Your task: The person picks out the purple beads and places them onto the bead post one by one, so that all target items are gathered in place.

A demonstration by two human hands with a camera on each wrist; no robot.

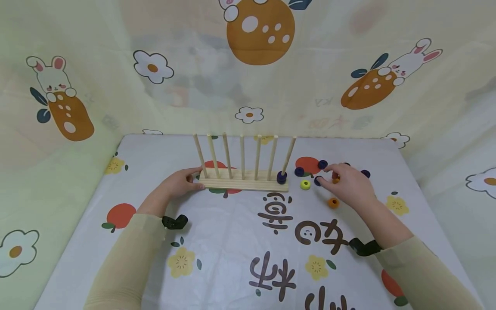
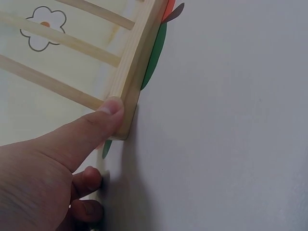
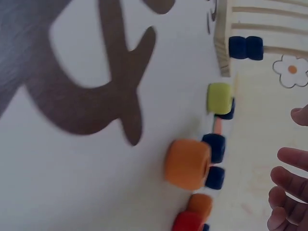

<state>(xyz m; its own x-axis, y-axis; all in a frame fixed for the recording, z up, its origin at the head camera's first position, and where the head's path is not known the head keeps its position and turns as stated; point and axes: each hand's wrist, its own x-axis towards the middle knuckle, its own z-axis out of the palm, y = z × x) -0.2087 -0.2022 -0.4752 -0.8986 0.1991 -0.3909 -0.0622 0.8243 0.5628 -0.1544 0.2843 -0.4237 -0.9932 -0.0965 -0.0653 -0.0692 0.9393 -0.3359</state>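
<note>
A wooden peg rack (image 1: 248, 185) with several upright pegs stands toward the back of the table. Two dark blue beads (image 1: 281, 177) are stacked on its rightmost peg. My left hand (image 1: 179, 184) grips the rack's left end, the thumb (image 2: 111, 107) on the base's corner. Over the loose beads on the right hovers my right hand (image 1: 350, 185), thumb and fingers spread apart with nothing between them. Its thumb tip overlaps a dark blue bead (image 1: 317, 181) in the head view; another blue bead (image 1: 322, 164) lies by the fingertips. The hand partly hides the beads beneath it.
A yellow-green bead (image 1: 305, 184) and a blue bead (image 1: 299, 172) lie just right of the rack. Nearer the front is an orange bead (image 1: 333, 203). A red bead (image 3: 187, 221) shows in the right wrist view. Printed cloth covers the table and walls.
</note>
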